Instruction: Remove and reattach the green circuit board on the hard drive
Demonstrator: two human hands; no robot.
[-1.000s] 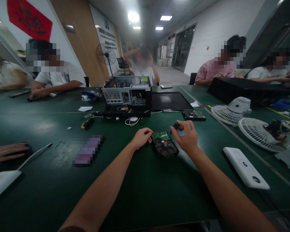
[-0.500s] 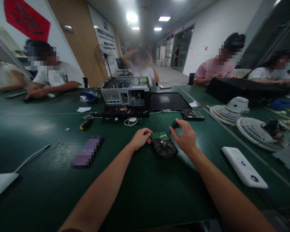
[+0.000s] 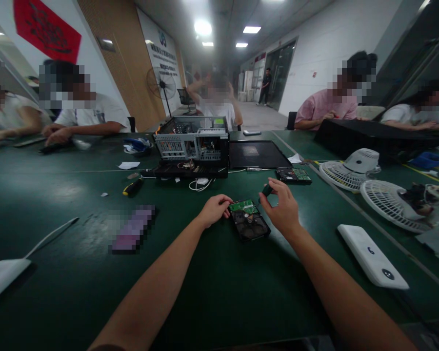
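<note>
this is a workshop for taking electronics apart: one long green table [image 3: 58, 292] with people seated along both sides. beyond the right hand [image 3: 283, 207] stands an opened computer case [image 3: 192, 139]; dismantled fans [image 3: 354, 168] lie off to its right, a screwdriver [image 3: 132, 186] well off to its left.

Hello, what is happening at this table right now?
A person sits at a green table and works on a hard drive that lies circuit board up. The left hand steadies the drive's near-left edge. The right hand holds a small dark-handled tool by its top, in a fingertip grip, over the drive's far-right corner. Farther back stand an open computer case, a second drive and two fan parts. Other people sit around the table.
</note>
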